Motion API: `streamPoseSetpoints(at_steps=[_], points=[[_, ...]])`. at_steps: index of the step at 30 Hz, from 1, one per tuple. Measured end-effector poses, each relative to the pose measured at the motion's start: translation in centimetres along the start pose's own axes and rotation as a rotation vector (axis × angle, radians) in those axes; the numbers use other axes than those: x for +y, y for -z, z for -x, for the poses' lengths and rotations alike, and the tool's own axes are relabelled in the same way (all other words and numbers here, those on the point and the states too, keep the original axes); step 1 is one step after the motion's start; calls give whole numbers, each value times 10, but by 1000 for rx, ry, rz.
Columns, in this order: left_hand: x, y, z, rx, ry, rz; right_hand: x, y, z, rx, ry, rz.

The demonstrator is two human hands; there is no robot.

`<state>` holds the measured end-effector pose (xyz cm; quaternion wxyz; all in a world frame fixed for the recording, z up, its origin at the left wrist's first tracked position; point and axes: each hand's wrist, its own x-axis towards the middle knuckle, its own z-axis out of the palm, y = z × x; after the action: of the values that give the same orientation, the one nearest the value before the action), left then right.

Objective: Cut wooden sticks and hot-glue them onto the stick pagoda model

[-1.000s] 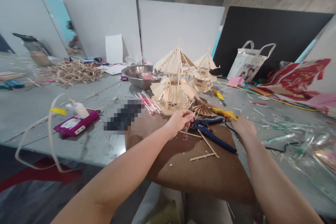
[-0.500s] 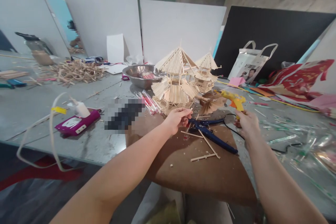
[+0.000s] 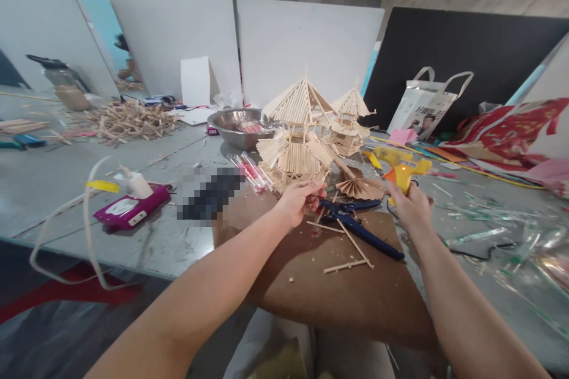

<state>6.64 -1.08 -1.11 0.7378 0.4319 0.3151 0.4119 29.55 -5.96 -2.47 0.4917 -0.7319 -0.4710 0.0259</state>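
My right hand (image 3: 412,208) is closed round the handle of a yellow hot glue gun (image 3: 403,173), its nozzle pointing left. My left hand (image 3: 303,201) is pinched in front of the wooden stick pavilion model (image 3: 296,157). A small pale stick piece seems to be between its fingertips, mostly hidden. Beside the left fingers, blue-handled cutting pliers (image 3: 362,231) lie on a brown board (image 3: 284,302). Loose wooden sticks (image 3: 344,266) lie near the pliers. A pleated brown paper fan (image 3: 359,185) is between the model and the glue gun.
A second stick pavilion (image 3: 349,121) and a metal bowl (image 3: 242,130) stand behind. Left are a purple power strip (image 3: 131,207) with a looping white cable and a stick pile (image 3: 133,121). Clear plastic wrappers (image 3: 511,237) and a white bag (image 3: 418,109) are right.
The glue gun in my right hand has moved slightly right and up, away from the paper fan, and turned a little. My left hand has barely moved.
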Motion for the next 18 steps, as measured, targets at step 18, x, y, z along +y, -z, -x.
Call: streamPoseSetpoints(at_steps=[18], points=[[-2,5,-4,-36,41,16,-38,-7,33,-450,-53,-919]])
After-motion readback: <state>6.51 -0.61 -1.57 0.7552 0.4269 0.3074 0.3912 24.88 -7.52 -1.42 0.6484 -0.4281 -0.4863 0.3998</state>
